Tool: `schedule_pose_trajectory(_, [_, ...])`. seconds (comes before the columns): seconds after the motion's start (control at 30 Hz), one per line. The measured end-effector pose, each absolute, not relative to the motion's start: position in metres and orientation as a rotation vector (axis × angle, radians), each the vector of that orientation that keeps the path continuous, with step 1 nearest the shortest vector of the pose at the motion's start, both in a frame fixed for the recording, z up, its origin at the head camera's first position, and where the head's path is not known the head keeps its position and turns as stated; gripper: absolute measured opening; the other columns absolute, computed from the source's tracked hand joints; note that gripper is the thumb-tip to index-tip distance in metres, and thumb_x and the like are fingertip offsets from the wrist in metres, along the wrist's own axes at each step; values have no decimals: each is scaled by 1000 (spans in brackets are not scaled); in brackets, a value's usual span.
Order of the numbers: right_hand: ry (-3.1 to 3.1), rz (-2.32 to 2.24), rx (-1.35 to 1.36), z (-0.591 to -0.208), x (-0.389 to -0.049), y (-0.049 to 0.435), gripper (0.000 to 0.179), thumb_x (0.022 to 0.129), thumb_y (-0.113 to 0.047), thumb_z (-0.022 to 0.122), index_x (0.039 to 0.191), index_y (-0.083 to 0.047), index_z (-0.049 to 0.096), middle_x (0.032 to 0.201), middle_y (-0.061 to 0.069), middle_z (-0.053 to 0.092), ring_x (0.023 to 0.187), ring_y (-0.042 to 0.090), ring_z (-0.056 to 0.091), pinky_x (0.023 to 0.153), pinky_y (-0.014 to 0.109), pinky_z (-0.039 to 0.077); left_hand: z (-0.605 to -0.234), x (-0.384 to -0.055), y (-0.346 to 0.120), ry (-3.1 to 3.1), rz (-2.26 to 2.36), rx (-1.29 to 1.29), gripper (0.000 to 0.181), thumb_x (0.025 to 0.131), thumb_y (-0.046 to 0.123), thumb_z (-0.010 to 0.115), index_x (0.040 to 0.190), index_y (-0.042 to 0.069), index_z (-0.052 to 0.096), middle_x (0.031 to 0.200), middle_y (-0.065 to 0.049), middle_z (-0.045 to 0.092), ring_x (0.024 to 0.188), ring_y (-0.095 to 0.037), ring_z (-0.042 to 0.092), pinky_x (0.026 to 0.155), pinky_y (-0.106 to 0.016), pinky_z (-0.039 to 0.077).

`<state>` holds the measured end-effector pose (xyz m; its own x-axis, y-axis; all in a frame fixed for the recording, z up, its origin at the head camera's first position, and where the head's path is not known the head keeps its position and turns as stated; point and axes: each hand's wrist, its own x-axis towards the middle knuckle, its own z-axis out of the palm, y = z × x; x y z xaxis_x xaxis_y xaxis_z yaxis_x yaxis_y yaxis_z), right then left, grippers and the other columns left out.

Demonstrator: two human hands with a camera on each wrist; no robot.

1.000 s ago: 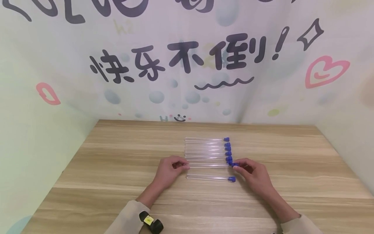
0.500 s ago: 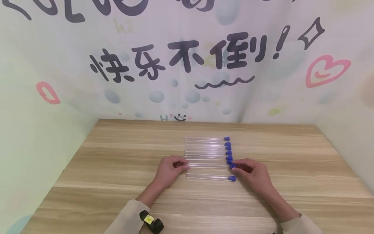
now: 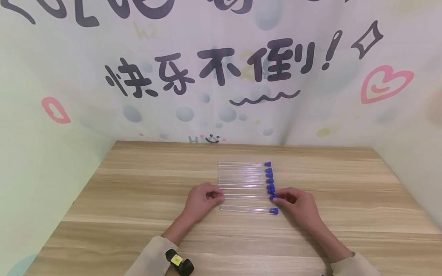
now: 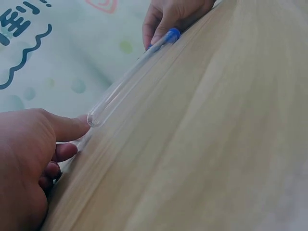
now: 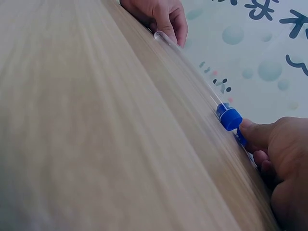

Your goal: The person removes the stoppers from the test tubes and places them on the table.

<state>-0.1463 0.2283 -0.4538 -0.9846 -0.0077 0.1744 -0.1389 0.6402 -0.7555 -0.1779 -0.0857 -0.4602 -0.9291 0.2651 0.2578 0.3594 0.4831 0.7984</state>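
My left hand (image 3: 201,201) pinches the rounded end of a clear test tube (image 3: 246,197) lying crosswise on the table. At the tube's other end, my right hand (image 3: 299,203) pinches its blue stopper (image 3: 273,197) between thumb and fingers; how deep the stopper sits is hard to see. Nearer to me lies another test tube (image 3: 245,209) with a blue stopper (image 3: 274,211) in its mouth. In the left wrist view this tube (image 4: 122,84) hides most of the held one. The right wrist view shows its blue stopper (image 5: 230,118) beside my right thumb.
Beyond the held tube, several clear test tubes (image 3: 239,165) lie parallel on the wooden table (image 3: 145,165), each with a blue stopper (image 3: 268,164) at its right end. A printed white cloth (image 3: 172,115) hangs behind the table's far edge.
The pinched stopper has moved slightly left and toward me, from tilted beside the tube's mouth to more in line with it. The held tube has shifted a little toward me.
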Motion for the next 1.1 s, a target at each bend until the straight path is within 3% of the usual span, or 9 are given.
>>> schedule_pose_trajectory(0.37, [-2692, 1263, 142, -457, -148, 230, 22, 79, -28, 79, 97, -17, 73, 84, -7, 69, 68, 12, 57, 60, 24, 46, -458, -178, -83, -2665, -1374, -529, 15, 79, 20, 79, 92, 13, 75, 71, 10, 54, 66, -10, 49, 59, -25, 43])
schedule_pose_trajectory(0.87, [-2637, 1236, 131, -456, -149, 230, 22, 86, -32, 71, 101, -16, 72, 93, -4, 70, 84, 11, 63, 71, 19, 49, -456, -177, -83, -2657, -1393, -538, 18, 79, 15, 79, 95, 11, 73, 71, 9, 56, 64, -9, 49, 59, -25, 41])
schedule_pose_trajectory(1.1, [-2640, 1266, 40, -454, -147, 231, 25, 87, -38, 69, 102, -18, 71, 92, -6, 69, 79, 13, 61, 64, 23, 50, -458, -178, -84, -2579, -1569, -486, 18, 80, 13, 78, 97, 12, 72, 70, 7, 57, 62, -11, 49, 56, -23, 42])
